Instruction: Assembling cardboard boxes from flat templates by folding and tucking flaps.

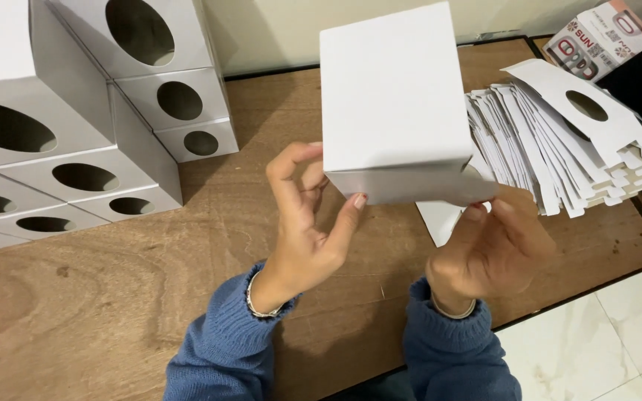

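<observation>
Holding a white box (pixel 395 96) up above the desk (pixel 113 297), just left of the fanned pile of flat blanks (pixel 559 148). Left hand (pixel 306 223) pinching the near bottom corner, fingers curled; right hand (pixel 492 245) gripping the underside flap. Worth keeping edges square while pressing the flap closed.

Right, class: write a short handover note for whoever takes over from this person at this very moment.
Left hand: fingertips on the near left corner of the white box, held up over the wooden table.
Right hand: under the box's near right corner, by a loose flap.
Done: folded boxes with oval holes stacked at left.
Left: a pile of flat cartons at right, unfolded; the held box's near end looks unfinished.
</observation>
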